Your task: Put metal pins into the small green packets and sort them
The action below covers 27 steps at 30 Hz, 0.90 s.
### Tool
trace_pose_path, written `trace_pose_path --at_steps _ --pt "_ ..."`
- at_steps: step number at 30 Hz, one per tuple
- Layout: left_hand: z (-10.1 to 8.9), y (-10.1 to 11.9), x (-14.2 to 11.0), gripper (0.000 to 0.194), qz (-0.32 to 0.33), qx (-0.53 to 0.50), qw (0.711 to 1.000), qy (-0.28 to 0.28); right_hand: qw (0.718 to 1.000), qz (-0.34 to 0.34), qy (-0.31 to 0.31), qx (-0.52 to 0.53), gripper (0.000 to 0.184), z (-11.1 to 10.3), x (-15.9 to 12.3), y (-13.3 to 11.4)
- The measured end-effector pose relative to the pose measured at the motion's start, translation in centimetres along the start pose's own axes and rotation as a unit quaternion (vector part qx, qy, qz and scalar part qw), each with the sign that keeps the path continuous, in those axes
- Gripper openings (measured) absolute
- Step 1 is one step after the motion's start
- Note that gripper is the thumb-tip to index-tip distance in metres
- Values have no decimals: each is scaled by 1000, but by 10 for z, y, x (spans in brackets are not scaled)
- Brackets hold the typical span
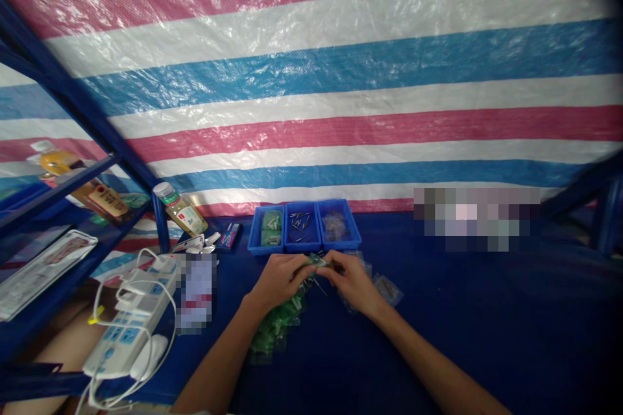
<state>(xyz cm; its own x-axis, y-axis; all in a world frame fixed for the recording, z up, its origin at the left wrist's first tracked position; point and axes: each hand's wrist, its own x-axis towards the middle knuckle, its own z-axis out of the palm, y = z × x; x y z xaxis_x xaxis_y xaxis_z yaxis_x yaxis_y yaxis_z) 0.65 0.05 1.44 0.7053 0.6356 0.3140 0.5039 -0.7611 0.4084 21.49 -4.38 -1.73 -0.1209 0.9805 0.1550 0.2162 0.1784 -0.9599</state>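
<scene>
My left hand [287, 274] and my right hand [346, 275] meet over the blue table, fingertips pinched on a small greenish clear plastic bag [317, 260]. Whatever is inside it is too small to make out. Beneath and beside my left hand lies a spread of green plastic bags [277, 329]. Some thin dark metal pieces [320, 286] rest between the hands. Clear bags [388, 289] with small contents lie by my right wrist. Just beyond my hands stand three blue bins: one with green bags [271, 224], one with thin metal pieces [300, 227], one with clear bags [335, 225].
At left are a white power strip [130, 324] with tangled cables, a drink bottle [181, 209], a small blue packet [230, 236] and a blue metal frame [92, 113]. A striped tarp [341, 84] hangs behind the table. Two patches are blurred out. Another person's leg shows lower left.
</scene>
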Motion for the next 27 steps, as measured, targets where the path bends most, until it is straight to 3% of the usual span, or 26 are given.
trace_pose_path --at_steps 4,13,18,27 --pt "-1 1 1 26 4 -3 1000 1 999 -23 18 -18 35 -1 0 -2" --pt "1 -2 2 29 33 -32 999 14 998 -57 -9 -33 17 -1 -2 -8" --pt "4 -3 0 35 45 1 999 5 995 -75 6 -67 22 1 -2 -4" --pt "-1 2 2 21 39 -29 999 15 993 -101 1 -57 18 -2 -3 -9"
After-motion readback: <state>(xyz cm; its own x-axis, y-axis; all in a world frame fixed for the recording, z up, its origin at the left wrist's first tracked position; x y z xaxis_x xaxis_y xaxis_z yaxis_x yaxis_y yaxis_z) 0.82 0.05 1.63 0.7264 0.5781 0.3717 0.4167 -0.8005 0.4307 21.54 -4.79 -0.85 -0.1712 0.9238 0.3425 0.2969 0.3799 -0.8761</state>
